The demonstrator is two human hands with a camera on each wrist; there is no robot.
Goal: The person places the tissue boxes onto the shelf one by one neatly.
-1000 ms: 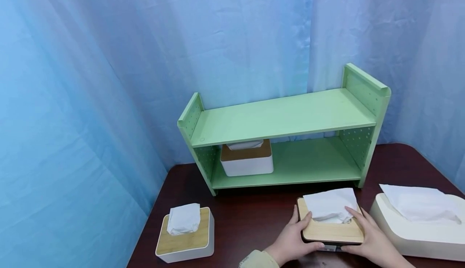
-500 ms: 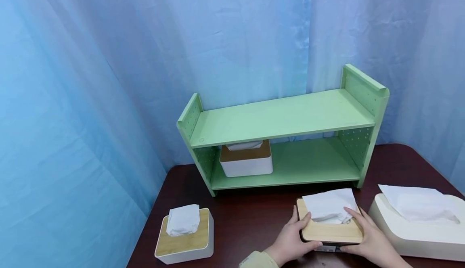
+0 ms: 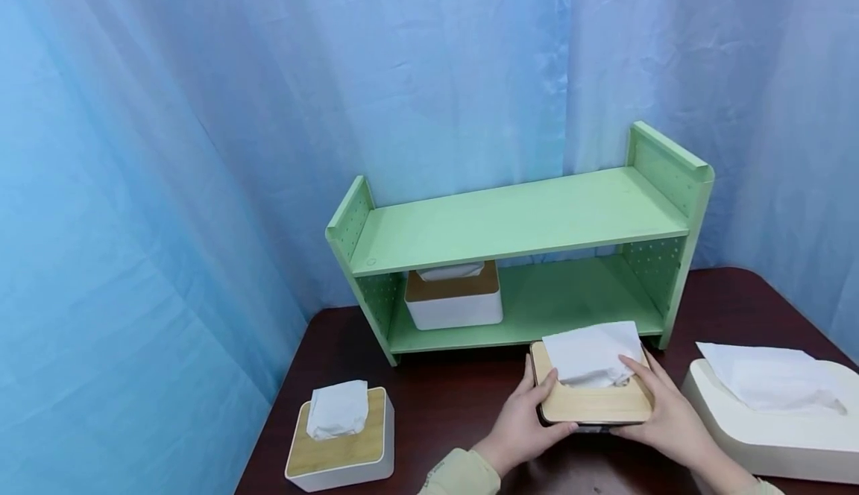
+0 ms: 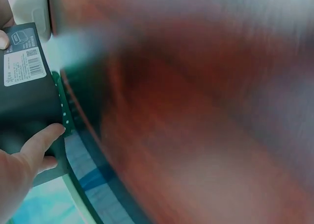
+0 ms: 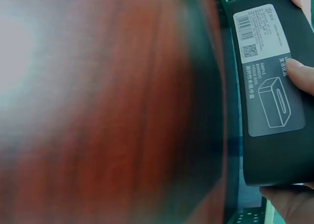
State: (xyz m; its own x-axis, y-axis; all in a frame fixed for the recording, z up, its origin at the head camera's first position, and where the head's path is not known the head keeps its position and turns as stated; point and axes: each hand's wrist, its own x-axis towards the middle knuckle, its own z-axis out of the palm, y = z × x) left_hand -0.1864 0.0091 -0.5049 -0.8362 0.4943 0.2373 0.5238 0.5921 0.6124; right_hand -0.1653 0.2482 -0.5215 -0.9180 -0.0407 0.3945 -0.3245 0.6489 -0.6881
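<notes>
While my left hand (image 3: 526, 429) and right hand (image 3: 664, 422) grip the dark tissue box with the bamboo lid (image 3: 589, 398) from either side, fingers curled around its ends, I hold it just off the dark red wooden bench (image 3: 456, 405), near the front edge of the green two-tier shelf (image 3: 517, 223). My wrist views show its black underside and white barcode label (image 5: 265, 69). A white bamboo-lidded tissue box (image 3: 453, 300) sits on the lower shelf, another (image 3: 341, 435) at the bench's front left corner, and a wide cream tissue case (image 3: 772, 413) at the right edge.
</notes>
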